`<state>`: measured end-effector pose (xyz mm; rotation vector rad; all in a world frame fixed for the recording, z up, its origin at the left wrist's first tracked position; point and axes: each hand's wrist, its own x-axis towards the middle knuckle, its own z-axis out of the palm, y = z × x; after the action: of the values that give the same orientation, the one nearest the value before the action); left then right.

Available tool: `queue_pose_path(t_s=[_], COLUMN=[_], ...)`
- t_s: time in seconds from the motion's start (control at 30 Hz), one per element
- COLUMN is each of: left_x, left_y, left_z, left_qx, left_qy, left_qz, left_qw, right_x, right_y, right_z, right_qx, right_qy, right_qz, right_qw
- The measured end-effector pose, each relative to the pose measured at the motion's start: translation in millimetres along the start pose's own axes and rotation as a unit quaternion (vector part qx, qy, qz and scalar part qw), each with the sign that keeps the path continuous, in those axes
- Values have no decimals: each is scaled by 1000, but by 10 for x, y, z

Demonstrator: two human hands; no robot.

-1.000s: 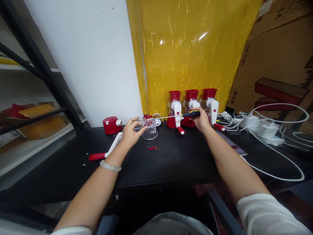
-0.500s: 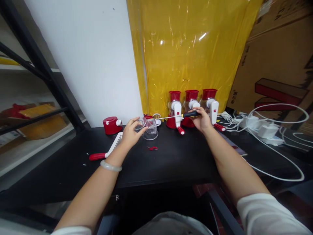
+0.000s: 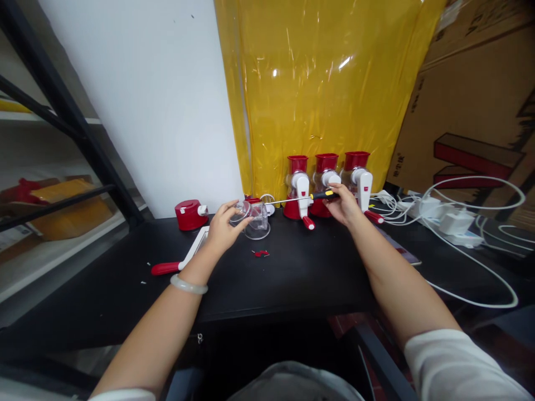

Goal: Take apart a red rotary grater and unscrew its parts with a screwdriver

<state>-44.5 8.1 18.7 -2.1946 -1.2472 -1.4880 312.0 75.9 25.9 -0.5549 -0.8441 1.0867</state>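
Fingers of both hands are closed on something: left hand (image 3: 220, 229) grips the clear plastic drum housing (image 3: 253, 218); right hand (image 3: 343, 206) is wrapped round the black-and-yellow handle of a long-shafted screwdriver (image 3: 309, 196).

Largest to smallest:
- Black desk (image 3: 292, 278), carrying everything below.
- Yellow plastic sheet (image 3: 321, 89) hanging at the back wall; brown cardboard boxes (image 3: 472, 106) to its right.
- Tangle of white cables and adapters (image 3: 451, 223), far right, well apart from the hands.
- Three red-and-white hand-crank grater units (image 3: 328, 184) in a row against the sheet, just behind the right hand.
- Flat white crank arm with red grip (image 3: 179, 260), lying beside the left wrist.
- Round red base part (image 3: 190, 214), left of the housing, apart from it.
- Clear housing: sitting on the desk, held at its near side.
- Screwdriver: shaft horizontal, tip pointing left toward the housing's top; whether it touches cannot be told.
- Small red fragment (image 3: 262, 253), loose on the desk in front of the housing.

Judgement on technique: left hand should pin the housing firmly against the desk so it cannot twist; the driver shaft should stay in line with the fastener; press along the axis before turning, or the long shaft may slip off.
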Motion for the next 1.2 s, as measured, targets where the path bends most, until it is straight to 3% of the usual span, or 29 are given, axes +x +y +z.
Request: queue_pose_path(t_s=[0.13,0.37,0.67,0.87,1.07,1.2], left_x=[3,6,3,2,1,-3], left_y=[5,1,10,28,5,-16], left_z=[-6,-4,-2,-9,-9,-7], left_qx=[0,-2,-7,-6,7,15], left_qy=[-5,-3,-5,-8,-19,-16], left_qz=[-6,-4,7,1,-3,5], left_qw=[1000,1000,1000,1000,1000,1000], right_x=[-24,-9,40,19,36,40], right_y=[-37,20,46,63,133,152], right_z=[3,-32,14,25,-11,-51], right_qx=[9,-119,5,6,-84,-127], right_qy=[5,19,31,30,42,28], right_qz=[10,4,-10,-1,-67,-72], right_qw=[1000,993,999,1000,993,989])
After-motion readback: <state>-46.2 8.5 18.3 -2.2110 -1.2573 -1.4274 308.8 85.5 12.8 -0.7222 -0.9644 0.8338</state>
